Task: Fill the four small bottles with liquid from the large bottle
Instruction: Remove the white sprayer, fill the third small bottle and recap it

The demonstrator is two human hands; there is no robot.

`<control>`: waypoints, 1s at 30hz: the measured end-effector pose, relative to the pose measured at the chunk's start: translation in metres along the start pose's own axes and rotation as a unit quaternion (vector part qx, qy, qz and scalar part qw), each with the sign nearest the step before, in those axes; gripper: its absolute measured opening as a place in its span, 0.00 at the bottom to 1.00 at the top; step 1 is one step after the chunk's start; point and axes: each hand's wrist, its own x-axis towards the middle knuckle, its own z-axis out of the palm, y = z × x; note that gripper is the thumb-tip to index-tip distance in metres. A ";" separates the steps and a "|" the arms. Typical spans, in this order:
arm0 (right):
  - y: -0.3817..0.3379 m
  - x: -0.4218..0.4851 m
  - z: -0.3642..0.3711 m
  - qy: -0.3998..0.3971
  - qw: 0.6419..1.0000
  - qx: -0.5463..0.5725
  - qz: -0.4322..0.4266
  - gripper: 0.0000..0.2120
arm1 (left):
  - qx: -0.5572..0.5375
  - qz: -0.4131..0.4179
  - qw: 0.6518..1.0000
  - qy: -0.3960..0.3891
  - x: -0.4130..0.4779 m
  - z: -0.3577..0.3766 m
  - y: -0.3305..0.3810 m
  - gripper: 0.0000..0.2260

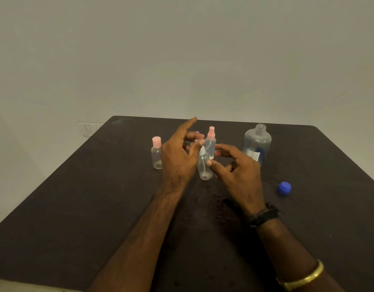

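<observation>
A small clear bottle (205,168) with a white spray cap (201,151) stands on the dark table (97,197) between my hands. My left hand (178,159) pinches the white cap with thumb and curled fingers, its index finger pointing up. My right hand (238,171) holds the bottle's body, thumb on the near side and fingers on the far side. Just behind stands a pink spray bottle (211,142). A pink-capped bottle (156,153) is to the left. A purple cap (197,132) peeks from behind my left hand. The large bottle (257,142) stands uncapped at the right.
The large bottle's blue cap (284,188) lies on the table to the right of my right wrist. A plain wall rises behind the table's far edge. A wet-looking patch (219,199) marks the table below the hands.
</observation>
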 end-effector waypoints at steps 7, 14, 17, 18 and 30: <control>-0.002 -0.001 -0.002 -0.012 1.000 -0.011 -0.004 0.18 | -0.053 0.010 0.996 -0.068 -0.011 0.013 0.007 0.22; 0.004 0.003 -0.004 0.016 0.999 -0.031 -0.005 0.14 | -0.081 0.000 0.992 -0.092 -0.015 0.018 0.003 0.21; 0.006 0.004 -0.006 0.043 0.999 -0.024 -0.007 0.16 | -0.092 -0.016 0.991 -0.094 -0.014 0.018 -0.003 0.18; 0.006 0.005 -0.006 0.052 0.998 -0.021 -0.008 0.16 | -0.087 -0.020 0.991 -0.100 -0.014 0.018 -0.005 0.17; 0.008 0.007 -0.010 0.084 0.996 -0.033 -0.003 0.14 | -0.042 -0.056 0.971 -0.229 -0.024 0.024 -0.009 0.25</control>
